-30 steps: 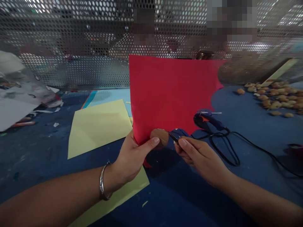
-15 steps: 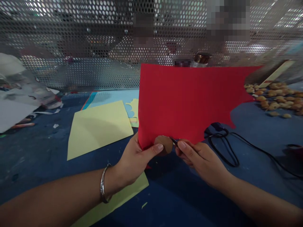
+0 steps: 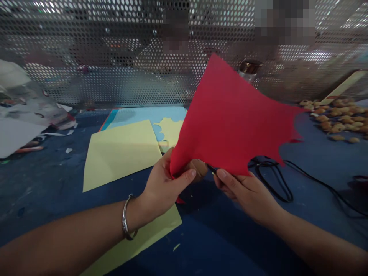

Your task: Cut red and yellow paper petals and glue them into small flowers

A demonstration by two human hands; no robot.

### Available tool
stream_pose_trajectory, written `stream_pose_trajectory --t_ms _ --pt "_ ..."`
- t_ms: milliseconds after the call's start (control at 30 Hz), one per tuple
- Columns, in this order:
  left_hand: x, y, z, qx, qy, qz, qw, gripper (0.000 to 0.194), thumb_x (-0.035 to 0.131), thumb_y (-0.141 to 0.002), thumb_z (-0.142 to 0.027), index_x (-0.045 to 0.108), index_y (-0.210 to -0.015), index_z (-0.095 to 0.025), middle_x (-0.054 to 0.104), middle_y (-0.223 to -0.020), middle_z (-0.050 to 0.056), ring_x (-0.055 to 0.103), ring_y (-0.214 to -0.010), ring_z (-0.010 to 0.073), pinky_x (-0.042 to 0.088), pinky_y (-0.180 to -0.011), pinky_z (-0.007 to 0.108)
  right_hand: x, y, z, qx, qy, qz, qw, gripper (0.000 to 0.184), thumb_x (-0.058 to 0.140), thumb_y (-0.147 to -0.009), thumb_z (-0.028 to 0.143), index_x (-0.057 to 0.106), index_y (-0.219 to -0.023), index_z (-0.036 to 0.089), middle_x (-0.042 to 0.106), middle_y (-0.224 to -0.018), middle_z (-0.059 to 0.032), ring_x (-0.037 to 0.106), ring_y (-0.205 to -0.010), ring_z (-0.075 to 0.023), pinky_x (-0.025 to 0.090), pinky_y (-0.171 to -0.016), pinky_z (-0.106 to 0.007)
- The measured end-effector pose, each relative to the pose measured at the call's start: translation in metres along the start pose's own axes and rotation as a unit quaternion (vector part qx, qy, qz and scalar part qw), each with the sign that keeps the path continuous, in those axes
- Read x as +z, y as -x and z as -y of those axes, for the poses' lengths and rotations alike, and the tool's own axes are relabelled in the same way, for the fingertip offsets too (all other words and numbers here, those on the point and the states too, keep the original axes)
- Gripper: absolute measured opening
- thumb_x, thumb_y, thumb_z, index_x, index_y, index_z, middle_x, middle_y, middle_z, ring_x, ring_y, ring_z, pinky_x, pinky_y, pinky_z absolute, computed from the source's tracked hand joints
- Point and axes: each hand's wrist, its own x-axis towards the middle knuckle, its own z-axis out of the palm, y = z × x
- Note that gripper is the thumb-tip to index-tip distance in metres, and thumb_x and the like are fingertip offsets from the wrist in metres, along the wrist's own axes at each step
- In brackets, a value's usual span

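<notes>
A red sheet of paper (image 3: 230,119) with curved bites and points along its right and lower edges stands raised and bent in front of me. My left hand (image 3: 165,182) grips its lower left corner, thumb pressing a round brown cardboard disc (image 3: 199,169) against it. Closed at the paper's lower edge, my right hand (image 3: 244,191) holds what look like small scissors (image 3: 212,168). Only their dark tip shows beside the disc; the handles are hidden in my fingers.
Yellow sheets (image 3: 123,153) lie left of my hands, with a scalloped yellow cutout (image 3: 171,128) on a light blue sheet (image 3: 135,113) behind. A black cord (image 3: 276,180) and peanut-like pieces (image 3: 342,119) are right. A perforated metal screen (image 3: 115,88) borders the back.
The red sheet has turned and curled, its upper left corner swinging up and right. More of the yellow cutout shows behind it. Both hands keep their grips nearly in place.
</notes>
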Motion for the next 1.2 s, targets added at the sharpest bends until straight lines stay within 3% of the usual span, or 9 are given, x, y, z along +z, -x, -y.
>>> stream_pose_trajectory --t_ms 133,267,367,533,733,867,1000,1100,1200 --pt "0.001 -0.005 -0.003 0.016 -0.012 -0.053 0.998 0.026 0.082 -0.082 -0.024 0.057 -0.086 -0.02 0.066 -0.072 -0.002 0.064 -0.069 0.0135 0.057 -0.071 0.029 0.001 0.004 0.006 0.034 -0.029 0.036 0.998 0.069 0.057 -0.084 0.089 0.059 -0.076 0.02 0.027 -0.058 0.0089 0.02 -0.048 -0.0063 0.013 -0.042 -0.023" --pt "0.002 -0.009 -0.003 0.027 -0.006 -0.062 0.998 0.025 0.08 -0.082 -0.022 0.054 -0.084 -0.021 0.065 -0.069 -0.003 0.064 -0.067 0.0134 0.058 -0.07 0.029 0.0 0.013 0.011 0.008 -0.05 0.071 0.996 0.064 0.059 -0.089 0.082 0.061 -0.079 0.018 0.031 -0.059 0.0082 0.022 -0.049 -0.0063 0.017 -0.043 -0.023" --pt "0.002 -0.007 -0.001 0.03 0.005 -0.053 0.998 0.03 0.081 -0.08 -0.02 0.053 -0.088 -0.022 0.061 -0.066 -0.006 0.063 -0.065 0.0118 0.058 -0.069 0.028 0.0 0.015 0.013 -0.049 -0.014 0.026 0.998 0.06 0.06 -0.091 0.077 0.068 -0.086 0.018 0.037 -0.059 0.0064 0.029 -0.05 -0.0083 0.023 -0.044 -0.024" --pt "0.005 0.003 0.006 0.005 0.043 -0.001 0.999 0.04 0.084 -0.083 -0.023 0.057 -0.112 -0.021 0.071 -0.089 -0.001 0.069 -0.079 0.013 0.06 -0.077 0.027 0.004 0.005 0.013 -0.096 0.086 -0.091 0.987 0.043 0.075 -0.085 0.063 0.073 -0.09 0.02 0.063 -0.069 -0.0007 0.054 -0.061 -0.0143 0.045 -0.055 -0.026" --pt "0.008 0.008 0.007 -0.027 0.097 0.006 0.995 0.046 0.091 -0.078 -0.024 0.061 -0.112 -0.022 0.071 -0.087 -0.002 0.069 -0.082 0.0136 0.061 -0.085 0.029 0.012 0.001 0.012 -0.111 0.061 -0.128 0.984 0.035 0.077 -0.083 0.054 0.072 -0.087 0.02 0.064 -0.067 -0.0001 0.055 -0.06 -0.0141 0.046 -0.056 -0.027" --pt "0.012 0.01 0.003 -0.119 0.134 0.021 0.984 0.029 0.092 -0.077 -0.025 0.071 -0.096 -0.018 0.075 -0.092 0.002 0.071 -0.09 0.0169 0.059 -0.096 0.035 0.015 0.004 0.015 -0.12 0.063 -0.137 0.981 0.033 0.075 -0.085 0.053 0.07 -0.082 0.02 0.06 -0.064 0.0013 0.051 -0.057 -0.0127 0.044 -0.055 -0.027" --pt "0.013 0.007 -0.003 -0.14 0.153 0.013 0.978 0.015 0.088 -0.079 -0.025 0.076 -0.079 -0.017 0.075 -0.086 0.003 0.071 -0.088 0.0159 0.059 -0.097 0.033 0.013 0.004 0.014 -0.104 0.053 -0.109 0.987 0.045 0.075 -0.085 0.065 0.071 -0.084 0.021 0.059 -0.067 -0.0005 0.052 -0.061 -0.0141 0.044 -0.056 -0.027" --pt "0.011 0.001 -0.006 -0.119 0.159 0.004 0.98 0.032 0.088 -0.079 -0.024 0.065 -0.058 -0.017 0.066 -0.07 0.0 0.066 -0.077 0.0127 0.059 -0.087 0.028 0.01 0.003 0.008 -0.071 0.013 -0.065 0.995 0.06 0.062 -0.089 0.078 0.073 -0.091 0.019 0.045 -0.062 0.0027 0.038 -0.054 -0.0115 0.032 -0.048 -0.027" --pt "0.009 -0.003 -0.008 -0.106 0.152 0.012 0.983 0.043 0.086 -0.081 -0.026 0.055 -0.053 -0.018 0.058 -0.066 -0.001 0.058 -0.071 0.0116 0.056 -0.074 0.025 0.009 0.002 0.003 -0.038 -0.01 -0.028 0.999 0.066 0.057 -0.091 0.081 0.074 -0.095 0.017 0.034 -0.063 0.0055 0.027 -0.052 -0.0096 0.02 -0.046 -0.026"
